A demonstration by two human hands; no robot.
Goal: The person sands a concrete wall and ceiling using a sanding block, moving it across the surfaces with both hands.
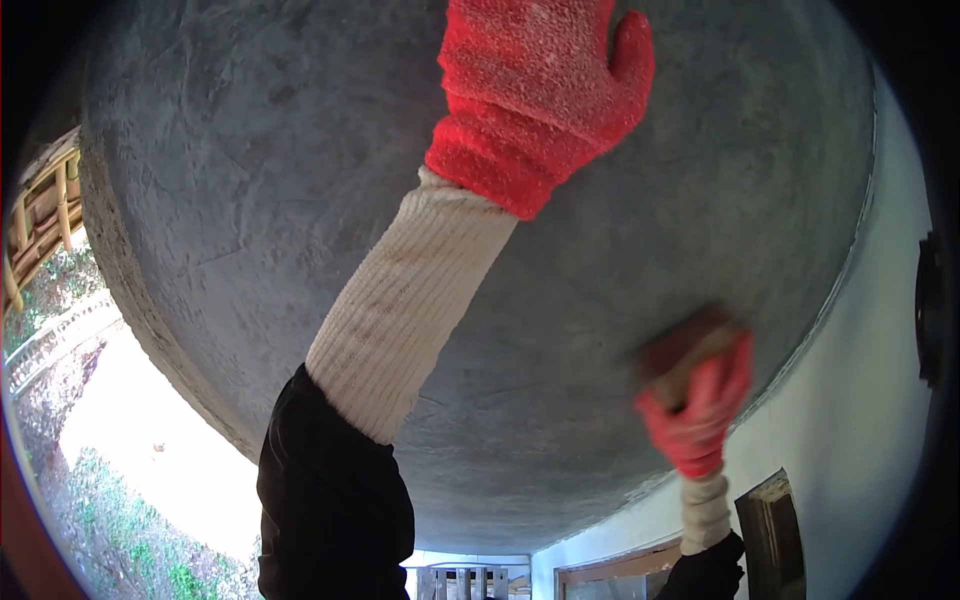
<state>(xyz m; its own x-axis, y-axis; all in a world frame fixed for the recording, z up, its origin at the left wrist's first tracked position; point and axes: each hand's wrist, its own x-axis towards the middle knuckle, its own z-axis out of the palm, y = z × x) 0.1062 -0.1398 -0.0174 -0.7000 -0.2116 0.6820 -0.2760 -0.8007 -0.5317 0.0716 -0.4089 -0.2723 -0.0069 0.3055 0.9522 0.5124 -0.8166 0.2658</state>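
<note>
My left hand [540, 95], in a dusty red glove, reaches up to the grey plastered ceiling [300, 200]. Its thumb sticks out to the right, apart from the palm, and the fingers run past the top edge of the view. Lower right, my right hand [700, 415] wears a matching red glove, its fingers wrapped round a plastering float [690, 350]. The float is brownish with a tan grip, smeared by motion, and overlaps the ceiling near the right wall. Cream ribbed cuffs and black sleeves cover both arms.
A pale wall [850, 370] meets the ceiling along the right, with a dark opening [775, 535] below. On the left, beyond the ceiling's rough edge, lie bright ground and greenery [130, 520]. Bamboo-like poles [45, 215] show at upper left, and a window frame [615, 575] at the bottom.
</note>
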